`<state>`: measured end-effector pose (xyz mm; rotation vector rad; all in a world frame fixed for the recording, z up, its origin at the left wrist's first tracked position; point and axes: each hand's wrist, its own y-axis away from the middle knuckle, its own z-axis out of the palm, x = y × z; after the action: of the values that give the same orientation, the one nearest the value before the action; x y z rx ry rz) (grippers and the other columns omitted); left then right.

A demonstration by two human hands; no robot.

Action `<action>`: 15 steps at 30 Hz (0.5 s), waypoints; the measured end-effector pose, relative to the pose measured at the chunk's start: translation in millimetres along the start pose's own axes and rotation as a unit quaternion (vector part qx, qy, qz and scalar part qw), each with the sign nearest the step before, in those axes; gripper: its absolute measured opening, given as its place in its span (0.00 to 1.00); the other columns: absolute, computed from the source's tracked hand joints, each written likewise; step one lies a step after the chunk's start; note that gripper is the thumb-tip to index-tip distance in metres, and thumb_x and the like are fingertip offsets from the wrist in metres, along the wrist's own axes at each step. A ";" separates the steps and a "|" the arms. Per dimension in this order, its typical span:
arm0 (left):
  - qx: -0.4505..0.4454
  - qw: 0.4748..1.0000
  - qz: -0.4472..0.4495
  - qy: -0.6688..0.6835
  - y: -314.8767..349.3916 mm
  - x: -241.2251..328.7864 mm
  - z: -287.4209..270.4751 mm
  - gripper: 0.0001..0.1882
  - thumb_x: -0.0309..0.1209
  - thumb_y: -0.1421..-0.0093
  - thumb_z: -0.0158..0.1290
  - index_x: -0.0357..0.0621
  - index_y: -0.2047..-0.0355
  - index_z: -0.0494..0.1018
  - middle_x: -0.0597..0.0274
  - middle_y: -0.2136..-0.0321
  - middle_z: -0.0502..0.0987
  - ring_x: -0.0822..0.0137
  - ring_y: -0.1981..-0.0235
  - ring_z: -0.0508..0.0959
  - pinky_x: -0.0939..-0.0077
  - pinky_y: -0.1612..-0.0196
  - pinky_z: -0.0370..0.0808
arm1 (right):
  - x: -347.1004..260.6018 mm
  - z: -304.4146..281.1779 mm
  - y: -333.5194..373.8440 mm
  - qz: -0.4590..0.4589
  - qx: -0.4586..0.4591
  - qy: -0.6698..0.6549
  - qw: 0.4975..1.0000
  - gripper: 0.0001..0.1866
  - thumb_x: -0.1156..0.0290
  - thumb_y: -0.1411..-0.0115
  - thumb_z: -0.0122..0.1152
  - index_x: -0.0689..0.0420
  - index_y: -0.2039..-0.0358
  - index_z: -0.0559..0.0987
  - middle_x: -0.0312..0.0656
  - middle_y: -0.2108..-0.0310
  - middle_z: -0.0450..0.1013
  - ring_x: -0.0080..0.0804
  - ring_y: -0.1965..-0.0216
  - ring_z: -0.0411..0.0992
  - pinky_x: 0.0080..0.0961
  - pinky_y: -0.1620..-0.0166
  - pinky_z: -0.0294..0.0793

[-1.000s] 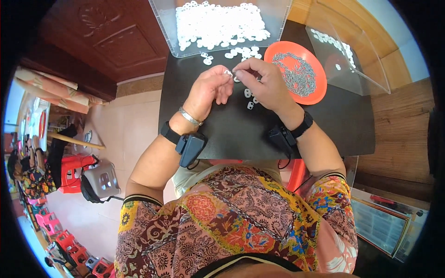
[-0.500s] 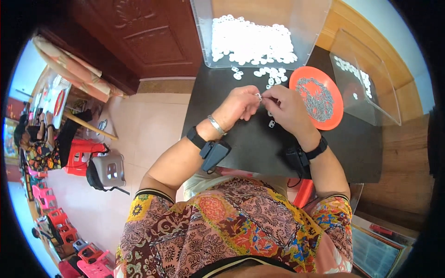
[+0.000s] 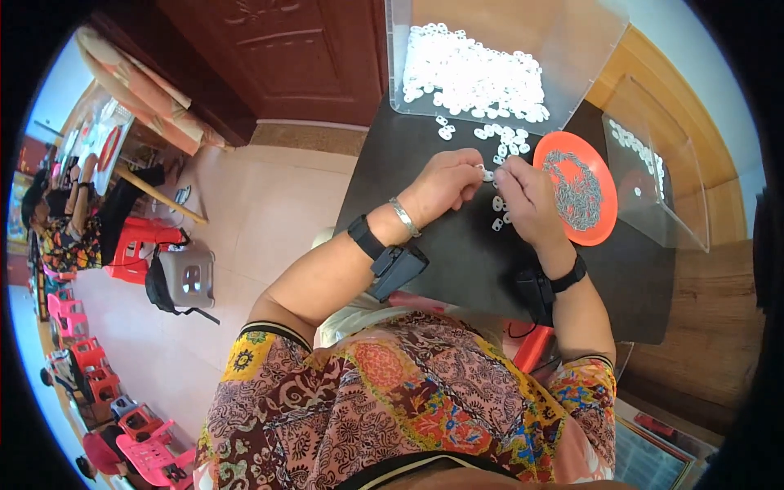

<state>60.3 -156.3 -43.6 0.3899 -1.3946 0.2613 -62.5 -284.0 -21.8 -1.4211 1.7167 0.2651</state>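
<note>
My left hand (image 3: 451,183) pinches a small white oval plastic piece (image 3: 488,175) with holes, held just above the dark table. Close against its right side are the closed fingertips of my right hand (image 3: 529,196); anything between them is too small to make out. Several loose white pieces (image 3: 498,204) lie on the table beside and beyond my hands. To the right of my right hand, an orange-red plate (image 3: 608,200) holds a heap of small grey metal screws (image 3: 578,204).
A clear plastic bin (image 3: 395,73) with a pile of white pieces (image 3: 474,72) stands at the table's far side. Another clear container (image 3: 678,204) with white pieces is at the right. The dark table (image 3: 441,269) borders a tiled floor; a person (image 3: 69,229) sits at far left.
The view has shifted, so the table and plate appear lower and further right. My hands remain close together, and the white piece now shows more plainly between them.
</note>
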 end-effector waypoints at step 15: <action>0.025 0.999 0.012 -0.029 -1.5 -3.2 0.2 0.09 0.31 0.44 0.46 0.42 0.78 0.68 0.69 0.86 0.67 0.78 0.87 0.64 0.82 0.84 0.61 | -8.0 1.3 2.9 0.013 0.038 0.020 0.999 0.11 0.68 0.41 0.54 0.61 0.77 0.71 0.39 0.85 0.64 0.23 0.82 0.62 0.24 0.77 0.61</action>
<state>60.1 -157.6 -46.9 0.4250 -1.4519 0.3079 -64.6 -276.7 -17.9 -1.3580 1.7596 0.1857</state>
